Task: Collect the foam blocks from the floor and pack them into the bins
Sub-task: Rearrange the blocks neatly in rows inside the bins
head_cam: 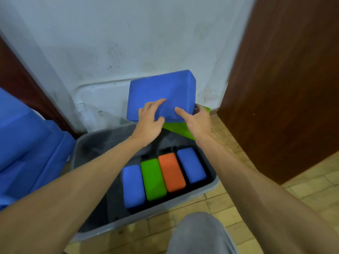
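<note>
Nearest is a knee in grey cloth (200,233), and just beyond it the grey bin (211,187) stands on the floor. In its right part four blocks stand on edge: left blue block (133,186), green block (153,178), orange block (171,172), right blue block (191,165). Above the bin's far side both hands hold a large blue block (161,90), tilted, with a green slab (181,130) touching it from below. The left hand (149,120) grips its near edge, fingers spread on the face; the right hand (199,121) curls round the right end, thumb on the face. Foam is probably light, soft and not slippery, so holding two opposite edges seems enough. Behind, a white lid (102,99) leans on the wall.
</note>
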{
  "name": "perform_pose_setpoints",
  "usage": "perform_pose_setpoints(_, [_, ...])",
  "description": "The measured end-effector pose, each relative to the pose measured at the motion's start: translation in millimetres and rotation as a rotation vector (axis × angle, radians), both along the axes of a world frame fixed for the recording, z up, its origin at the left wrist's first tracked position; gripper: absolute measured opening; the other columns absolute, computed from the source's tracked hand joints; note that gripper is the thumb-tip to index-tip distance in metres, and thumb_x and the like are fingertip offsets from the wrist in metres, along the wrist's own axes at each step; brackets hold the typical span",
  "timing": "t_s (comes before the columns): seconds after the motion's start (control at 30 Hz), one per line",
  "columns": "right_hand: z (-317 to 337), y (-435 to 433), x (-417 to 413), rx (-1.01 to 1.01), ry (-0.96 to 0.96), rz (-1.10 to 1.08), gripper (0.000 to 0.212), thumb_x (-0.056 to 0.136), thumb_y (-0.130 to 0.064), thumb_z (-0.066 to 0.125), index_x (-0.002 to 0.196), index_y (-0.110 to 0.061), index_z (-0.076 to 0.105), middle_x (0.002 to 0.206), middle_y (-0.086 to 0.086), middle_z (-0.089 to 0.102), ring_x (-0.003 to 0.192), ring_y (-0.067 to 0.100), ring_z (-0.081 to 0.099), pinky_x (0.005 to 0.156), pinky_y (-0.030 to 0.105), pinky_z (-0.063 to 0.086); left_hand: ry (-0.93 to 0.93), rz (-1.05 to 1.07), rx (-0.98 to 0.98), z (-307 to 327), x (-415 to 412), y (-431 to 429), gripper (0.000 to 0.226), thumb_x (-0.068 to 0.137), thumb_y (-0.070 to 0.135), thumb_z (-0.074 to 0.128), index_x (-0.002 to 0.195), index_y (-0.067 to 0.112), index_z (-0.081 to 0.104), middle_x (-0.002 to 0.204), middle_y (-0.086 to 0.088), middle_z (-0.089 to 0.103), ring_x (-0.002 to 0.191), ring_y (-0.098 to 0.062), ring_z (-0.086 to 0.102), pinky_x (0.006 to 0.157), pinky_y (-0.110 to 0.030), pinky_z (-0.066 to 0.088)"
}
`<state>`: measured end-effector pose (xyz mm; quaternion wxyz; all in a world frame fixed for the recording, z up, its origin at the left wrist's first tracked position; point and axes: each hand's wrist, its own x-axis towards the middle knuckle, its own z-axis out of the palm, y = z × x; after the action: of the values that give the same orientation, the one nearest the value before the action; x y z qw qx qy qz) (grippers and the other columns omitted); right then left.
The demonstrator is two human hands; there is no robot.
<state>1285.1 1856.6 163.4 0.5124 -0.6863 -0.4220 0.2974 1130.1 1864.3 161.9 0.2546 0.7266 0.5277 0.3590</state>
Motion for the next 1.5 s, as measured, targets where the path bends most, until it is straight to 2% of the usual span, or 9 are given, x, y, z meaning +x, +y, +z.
perform_pose_setpoints(0.17, [9.5,-6.9,-64.4,0.033,-0.261,0.161,0.087,0.053,-0.059,0.079,0.123,-0.011,0.059,0.110,0.003,0.066,0.101,0.017,0.062,0.085,0.033,0.052,-0.249,0.158,-0.135,-5.8,-61.3,-21.2,0.044,0.095,0.011,0.046,0.135,0.030,0.049,0.115,0.000,0.036,0.115,-0.026,0.047,0.103,-0.043,0.042])
perform_pose_setpoints(0.33, [-0.9,-17.7,-109.6,-0.089,-0.404,0.268,0.088,0.066,-0.050,0.081,0.135,-0.009,0.043,0.132,0.011,0.044,0.116,0.028,0.052,0.094,0.032,0.041,-0.396,0.226,-0.335,-18.6,-96.6,-37.0,0.031,0.101,0.018,0.042,0.130,0.019,0.053,0.119,-0.001,0.039,0.086,0.000,0.050,0.085,-0.043,0.051])
perform_pose_setpoints(0.47, [-15.7,-26.2,-128.7,-0.089,-0.482,0.274,0.087,0.066,-0.050,0.082,0.128,-0.004,0.042,0.130,0.011,0.039,0.111,0.032,0.055,0.090,0.039,0.045,-0.506,0.246,-0.447,-35.5,-105.7,-39.0,0.024,0.101,0.027,0.043,0.122,0.022,0.054,0.127,0.001,0.050,0.107,-0.012,0.052,0.083,-0.033,0.047])
perform_pose_setpoints(0.63, [-27.1,-29.6,-143.1,-0.005,-0.551,0.295,0.090,0.063,-0.054,0.082,0.126,-0.003,0.043,0.126,0.010,0.039,0.106,0.032,0.057,0.082,0.039,0.048,-0.606,0.274,-0.516,-50.9,-115.9,-37.8,0.014,0.100,0.036,0.042,0.105,0.027,0.052,0.108,0.005,0.054,0.106,-0.014,0.051,0.095,-0.039,0.045])
perform_pose_setpoints(0.83, [-42.1,-22.4,-141.1,-0.127,-0.445,0.307,0.089,0.070,-0.051,0.079,0.132,-0.005,0.036,0.131,0.012,0.038,0.110,0.035,0.056,0.088,0.041,0.046,-0.411,0.216,-0.483,-66.6,-135.8,-39.1,0.037,0.098,0.008,0.038,0.130,0.015,0.055,0.132,0.001,0.054,0.121,-0.010,0.048,0.092,-0.018,0.034])
perform_pose_setpoints(1.0, [-50.4,-17.4,-143.5,-0.211,-0.272,0.330,0.093,0.068,-0.052,0.079,0.136,-0.008,0.032,0.134,0.011,0.050,0.119,0.031,0.053,0.097,0.045,0.046,-0.279,0.337,-0.844,-103.7,-146.5,-54.9,0.038,0.098,0.028,0.039,0.136,0.033,0.043,0.131,0.008,0.046,0.117,-0.021,0.047,0.090,-0.048,0.042])
perform_pose_setpoints(1.17, [-50.7,-13.4,-152.5,-0.166,-0.247,0.326,0.098,0.068,-0.055,0.077,0.143,-0.010,0.033,0.139,0.008,0.046,0.122,0.029,0.051,0.100,0.047,0.044,-0.025,0.379,-0.822,-139.2,-152.2,-60.1,0.076,0.067,0.020,0.075,0.137,0.011,0.046,0.135,-0.012,0.048,0.116,-0.031,0.054,0.096,-0.042,0.050])
perform_pose_setpoints(1.37, [-48.9,-0.6,-148.0,-0.261,-0.273,0.384,0.076,0.073,-0.044,0.073,0.133,-0.009,0.043,0.127,0.008,0.054,0.111,0.029,0.057,0.086,0.038,0.049,-0.239,0.366,-0.807,-151.4,-142.3,-78.5,0.043,0.078,-0.003,0.072,0.116,0.011,0.056,0.096,-0.002,0.057,0.091,-0.022,0.061,0.075,-0.043,0.059])
perform_pose_setpoints(1.5, [-46.5,-3.0,-158.3,-0.252,-0.348,0.407,0.084,0.065,-0.056,0.079,0.128,-0.009,0.049,0.129,0.008,0.058,0.116,0.028,0.057,0.093,0.041,0.048,-0.208,0.208,-0.775,-145.9,-140.2,-75.6,0.047,0.077,0.002,0.076,0.118,0.014,0.057,0.097,-0.001,0.056,0.080,-0.016,0.058,0.072,-0.033,0.055])
